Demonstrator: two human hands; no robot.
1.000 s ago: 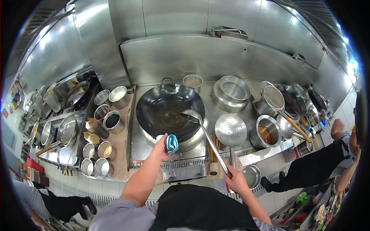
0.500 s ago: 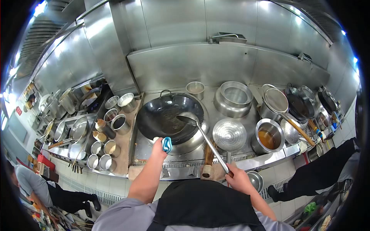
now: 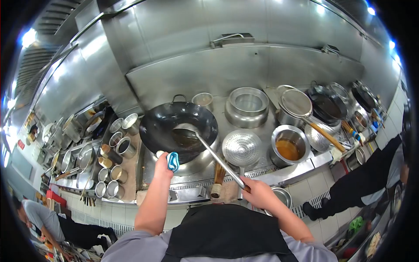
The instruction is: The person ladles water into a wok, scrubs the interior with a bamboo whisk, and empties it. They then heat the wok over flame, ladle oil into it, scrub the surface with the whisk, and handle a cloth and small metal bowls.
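A large black wok sits on the stove burner, with a little dark liquid at its bottom. At the wok's near rim, my left hand is closed around a folded blue-and-white cloth; whether it also grips a handle there is hidden. My right hand is wrapped round the end of a long metal ladle. The ladle's bowl is down inside the wok, at the liquid. A bamboo wok brush lies on the stove edge, between the wok and a perforated strainer.
Right of the strainer stands a pot of amber liquid, with a wire skimmer behind it. A lidless steel pot is at the back. Seasoning containers crowd the left. One person bends at lower left; another's dark-trousered leg is at right.
The camera view has shifted, so the stove appears further left. The ladle's bowl has dipped lower into the wok's liquid. Both hands keep their hold.
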